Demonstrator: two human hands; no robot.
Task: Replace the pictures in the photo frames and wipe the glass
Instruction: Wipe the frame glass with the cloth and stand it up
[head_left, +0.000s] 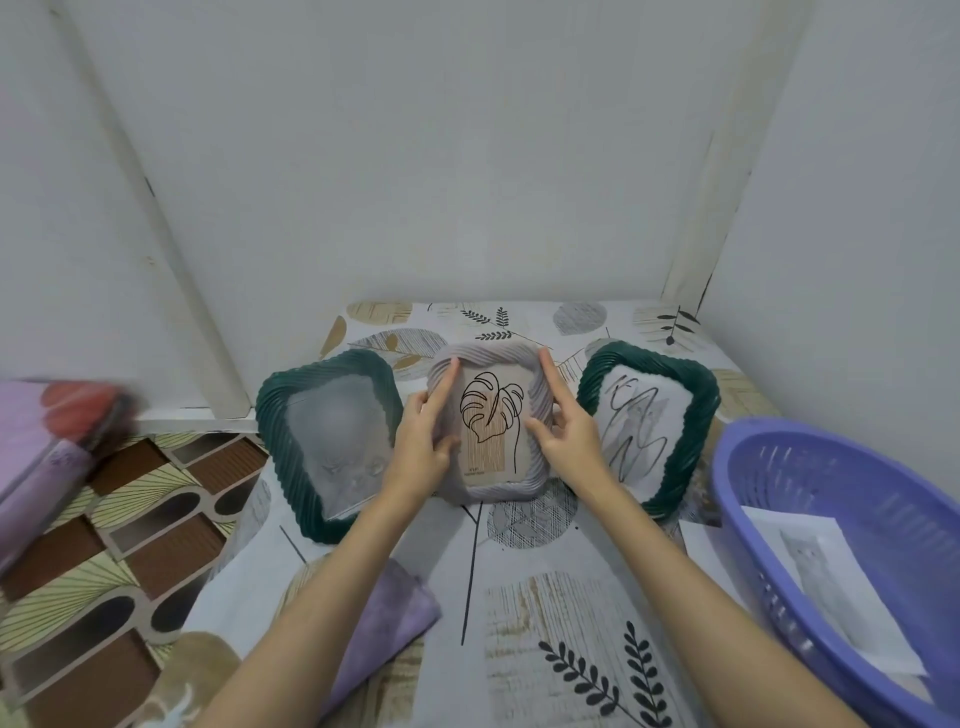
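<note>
My forearms come up from the bottom of the head view; under my left forearm lies a folded purple cloth (384, 623) on the leaf-patterned tablecloth (524, 613); beside my right forearm, out to the right, stands a purple plastic basket (810, 613) with a sheet of paper (826, 582) lying in it, a faint grey cat picture printed on the sheet.

Further out, my left hand (423, 441) holds the left edge of the pale lilac frame (491, 421), forefinger stretched up along its ribbed rim and the thumb laid on its front; my right hand (563, 434) takes the right edge the same way, forefinger pointing up along the rim, the other fingers bent against the frame's side; both hands grip the frame between them; it stands upright on the tablecloth, facing me, and shows a black line drawing of a monstera leaf (488, 415) on a beige card.

Just left of my left hand a dark green frame (332, 441) leans back, its glass clouded and the picture behind it hard to make out; just right of my right hand a second dark green frame (654, 431) stands with an abstract black line drawing in it; the three frames make a row, near one another; beyond them are white walls (467, 156); far to the left of my left hand, off the table, lies a blurred purple and red bundle (57, 441) over a brown patterned floor (130, 545).
</note>
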